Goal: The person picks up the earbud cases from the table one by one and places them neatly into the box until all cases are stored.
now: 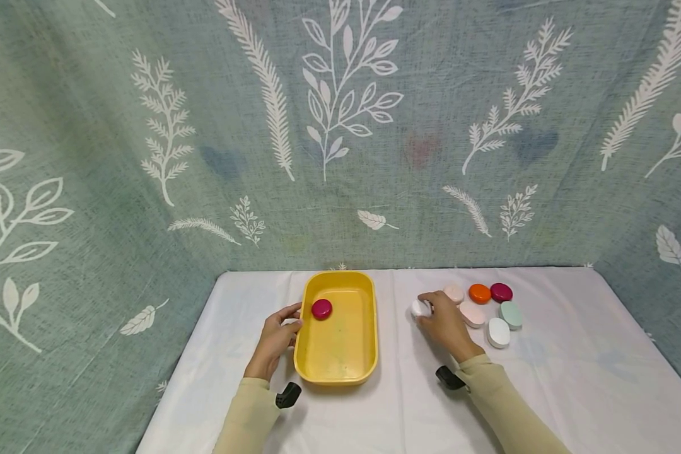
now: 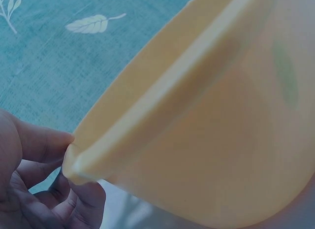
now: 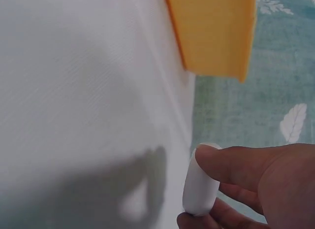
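Left hand (image 1: pixel 272 337) pinches the rim of the yellow tray (image 1: pixel 340 350), right hand (image 1: pixel 447 320) pinches a white soap (image 3: pixel 199 192) between tray and the other soaps (image 1: pixel 472 315). I'd steady the rim and grip the soap lightly by its edges, could be slick. Creased white cloth (image 1: pixel 573 359) underneath, green leaf-print curtain (image 1: pixel 301 217) behind.

Tray (image 1: pixel 343 347) is yellow; inner piece (image 1: pixel 321 309) is magenta; held piece (image 3: pixel 201 192) is white. Loose pieces (image 1: pixel 472 314) are pale pink, orange, magenta, mint and white; backdrop (image 1: pixel 318 214) is grey-green with white foliage print.
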Demonstrator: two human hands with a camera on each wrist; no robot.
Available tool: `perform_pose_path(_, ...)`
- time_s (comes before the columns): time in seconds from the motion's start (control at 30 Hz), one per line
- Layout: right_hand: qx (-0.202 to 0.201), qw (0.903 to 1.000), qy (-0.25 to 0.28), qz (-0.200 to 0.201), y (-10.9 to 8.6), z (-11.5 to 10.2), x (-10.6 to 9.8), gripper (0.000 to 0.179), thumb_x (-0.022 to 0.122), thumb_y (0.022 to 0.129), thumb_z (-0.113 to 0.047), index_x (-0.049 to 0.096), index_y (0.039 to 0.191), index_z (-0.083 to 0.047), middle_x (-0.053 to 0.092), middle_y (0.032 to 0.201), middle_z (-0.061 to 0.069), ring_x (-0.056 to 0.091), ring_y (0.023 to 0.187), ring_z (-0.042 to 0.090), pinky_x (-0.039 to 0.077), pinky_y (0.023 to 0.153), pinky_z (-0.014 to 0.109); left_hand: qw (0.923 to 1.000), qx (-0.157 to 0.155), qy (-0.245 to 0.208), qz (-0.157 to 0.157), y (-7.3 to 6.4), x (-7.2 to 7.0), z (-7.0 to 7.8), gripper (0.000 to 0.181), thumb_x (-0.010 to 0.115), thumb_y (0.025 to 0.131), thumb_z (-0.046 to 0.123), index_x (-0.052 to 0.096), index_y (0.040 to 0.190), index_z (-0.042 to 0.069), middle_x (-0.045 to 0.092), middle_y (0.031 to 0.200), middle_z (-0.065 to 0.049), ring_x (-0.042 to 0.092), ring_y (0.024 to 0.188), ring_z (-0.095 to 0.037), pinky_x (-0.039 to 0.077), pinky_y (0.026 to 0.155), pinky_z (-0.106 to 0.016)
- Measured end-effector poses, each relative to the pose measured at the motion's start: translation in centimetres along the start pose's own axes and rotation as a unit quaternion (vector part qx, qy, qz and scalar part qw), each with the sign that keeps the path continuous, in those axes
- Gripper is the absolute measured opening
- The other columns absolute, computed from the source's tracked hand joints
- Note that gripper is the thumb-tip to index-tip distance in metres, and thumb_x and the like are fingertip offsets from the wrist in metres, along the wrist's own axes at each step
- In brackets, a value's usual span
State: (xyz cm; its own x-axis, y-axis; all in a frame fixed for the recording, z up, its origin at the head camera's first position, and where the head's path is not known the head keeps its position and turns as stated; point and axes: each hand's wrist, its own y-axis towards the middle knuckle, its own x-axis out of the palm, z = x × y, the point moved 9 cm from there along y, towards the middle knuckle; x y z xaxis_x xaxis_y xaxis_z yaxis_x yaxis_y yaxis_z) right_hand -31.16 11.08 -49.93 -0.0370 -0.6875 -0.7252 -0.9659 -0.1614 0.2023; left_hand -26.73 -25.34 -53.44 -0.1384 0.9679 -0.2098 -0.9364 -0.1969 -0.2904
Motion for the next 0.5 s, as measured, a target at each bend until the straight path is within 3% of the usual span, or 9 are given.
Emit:
perform_pose_path(0.13,-0.008,0.9999,0.007,-0.001,0.3,-1.0,0.0,0.043,0.082,0.083,0.006,0.069,0.123,0.011,0.067,0.115,0.027,0.065,0.098,0.039,0.057,0.088,0.053,1.0000,0.001,-0.001,-0.001,0.0,0.0,0.0,0.046,0.057,0.103,0.003,0.059,0.149,0.006,0.053,0.130,-0.017,0.057,0.076,-0.020,0.051,0.062,-0.024)
perform_pose_path(0.5,-0.016,0.9987,0.047,-0.002,1.4,-3.8,0.7,0.047,0.083,0.084,0.007,0.069,0.128,0.008,0.065,0.123,0.026,0.064,0.111,0.040,0.060,0.091,0.048,1.0000,-0.003,-0.004,-0.001,0.1,0.0,-0.1,0.045,0.058,0.104,0.003,0.060,0.149,0.007,0.053,0.130,-0.017,0.057,0.072,-0.019,0.052,0.062,-0.024)
